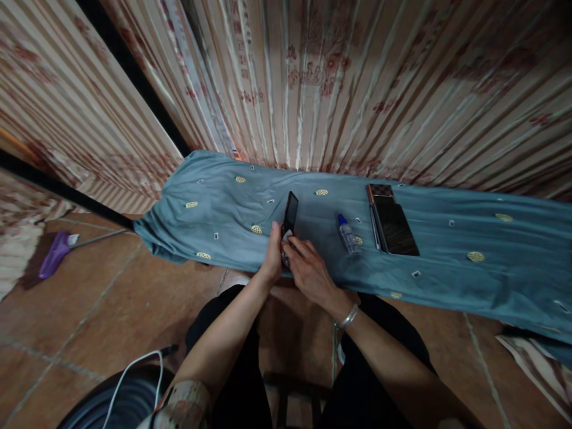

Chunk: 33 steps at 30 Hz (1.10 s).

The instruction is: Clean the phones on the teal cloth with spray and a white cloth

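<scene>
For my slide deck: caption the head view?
Both hands hold a dark phone upright over blue cloth.

Single head-worn camera, set high above the seated person's lap, facing forward and steeply down, close over the left hand point(272, 253) and right hand point(308, 271), with the blue patterned cloth point(447, 274) across mid-frame and the striped beige curtain point(357, 83) filling the top.

phone point(290, 215) left of bottle point(347, 234), second phone point(395, 227) right, all on cloth point(469, 280)
</scene>
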Each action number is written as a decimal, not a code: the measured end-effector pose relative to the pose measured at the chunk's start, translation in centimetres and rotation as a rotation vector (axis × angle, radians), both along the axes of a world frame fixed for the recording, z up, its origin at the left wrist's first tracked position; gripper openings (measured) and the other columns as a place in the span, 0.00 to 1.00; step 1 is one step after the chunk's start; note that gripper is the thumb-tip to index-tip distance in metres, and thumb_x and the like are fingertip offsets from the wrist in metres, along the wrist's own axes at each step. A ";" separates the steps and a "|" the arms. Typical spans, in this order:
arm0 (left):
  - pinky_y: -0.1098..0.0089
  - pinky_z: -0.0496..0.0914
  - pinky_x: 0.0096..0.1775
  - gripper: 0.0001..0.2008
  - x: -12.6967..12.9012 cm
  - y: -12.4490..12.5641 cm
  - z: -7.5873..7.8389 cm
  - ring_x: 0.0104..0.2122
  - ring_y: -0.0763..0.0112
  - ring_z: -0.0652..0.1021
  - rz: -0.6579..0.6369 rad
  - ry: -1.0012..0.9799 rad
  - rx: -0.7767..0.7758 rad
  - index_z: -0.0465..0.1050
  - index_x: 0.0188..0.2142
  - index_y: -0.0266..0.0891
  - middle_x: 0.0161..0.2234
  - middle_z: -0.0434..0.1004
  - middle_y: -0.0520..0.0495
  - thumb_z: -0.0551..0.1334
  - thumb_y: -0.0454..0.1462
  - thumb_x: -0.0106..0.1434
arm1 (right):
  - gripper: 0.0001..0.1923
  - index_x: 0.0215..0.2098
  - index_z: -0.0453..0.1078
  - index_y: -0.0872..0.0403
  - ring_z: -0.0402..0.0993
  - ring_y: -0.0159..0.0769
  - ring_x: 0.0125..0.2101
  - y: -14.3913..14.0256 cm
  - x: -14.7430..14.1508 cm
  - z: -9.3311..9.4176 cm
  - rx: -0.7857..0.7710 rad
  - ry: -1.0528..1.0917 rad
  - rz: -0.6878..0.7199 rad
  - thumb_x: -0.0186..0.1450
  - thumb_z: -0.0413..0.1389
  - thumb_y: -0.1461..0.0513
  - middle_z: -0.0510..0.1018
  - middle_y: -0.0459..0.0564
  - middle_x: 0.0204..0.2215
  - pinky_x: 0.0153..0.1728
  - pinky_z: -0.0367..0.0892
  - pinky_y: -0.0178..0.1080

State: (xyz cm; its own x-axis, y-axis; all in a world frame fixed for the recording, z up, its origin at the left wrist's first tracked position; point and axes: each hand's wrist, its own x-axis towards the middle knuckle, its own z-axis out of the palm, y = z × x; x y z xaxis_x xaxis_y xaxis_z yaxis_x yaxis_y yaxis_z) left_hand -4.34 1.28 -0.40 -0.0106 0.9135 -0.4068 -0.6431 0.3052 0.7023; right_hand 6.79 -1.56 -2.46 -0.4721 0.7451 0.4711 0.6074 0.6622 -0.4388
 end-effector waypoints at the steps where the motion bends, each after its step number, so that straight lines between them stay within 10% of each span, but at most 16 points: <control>1: 0.68 0.72 0.46 0.27 -0.2 0.1 0.3 0.44 0.64 0.79 0.016 0.004 -0.009 0.76 0.39 0.36 0.35 0.80 0.45 0.51 0.55 0.66 | 0.23 0.61 0.65 0.57 0.68 0.45 0.53 -0.2 -0.1 0.1 0.008 0.004 0.020 0.69 0.44 0.69 0.71 0.61 0.55 0.54 0.68 0.52; 33: 0.63 0.73 0.46 0.30 -1.1 0.1 1.4 0.41 0.60 0.81 -0.096 -0.220 -0.063 0.74 0.49 0.31 0.37 0.82 0.39 0.43 0.50 0.70 | 0.21 0.60 0.65 0.62 0.64 0.46 0.56 1.4 0.6 -0.3 0.076 0.035 -0.067 0.71 0.43 0.67 0.70 0.64 0.57 0.56 0.67 0.52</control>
